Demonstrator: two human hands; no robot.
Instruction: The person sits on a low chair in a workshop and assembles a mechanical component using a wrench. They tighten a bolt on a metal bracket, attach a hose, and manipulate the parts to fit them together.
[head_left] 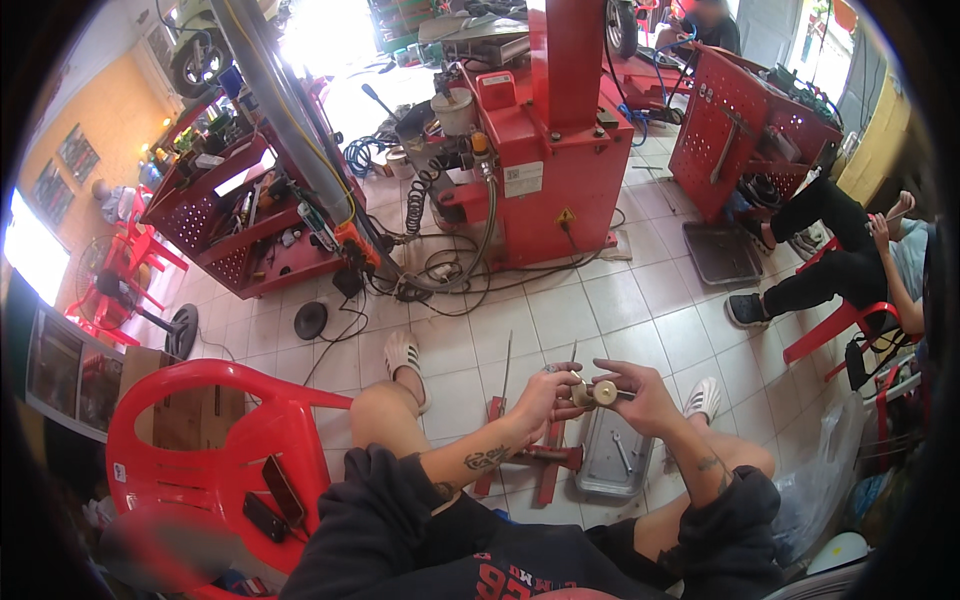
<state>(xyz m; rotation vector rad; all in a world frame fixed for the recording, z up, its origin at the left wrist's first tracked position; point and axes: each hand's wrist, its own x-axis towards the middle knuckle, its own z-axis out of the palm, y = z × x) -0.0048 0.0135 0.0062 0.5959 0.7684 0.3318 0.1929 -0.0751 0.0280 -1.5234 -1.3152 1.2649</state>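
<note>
Brass-coloured part (605, 392) held up near tray (600, 467), left hand (543, 403) fingers pinching its left side, right hand (648, 400) fingers curled at its right. Work seems midway: part not yet put down; wrench (622, 452) lying in tray.

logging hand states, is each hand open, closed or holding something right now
Left hand: closed, fingers curled; exactly what they grip cannot be told.
Right hand: closed, holding a round brass-coloured part.
</note>
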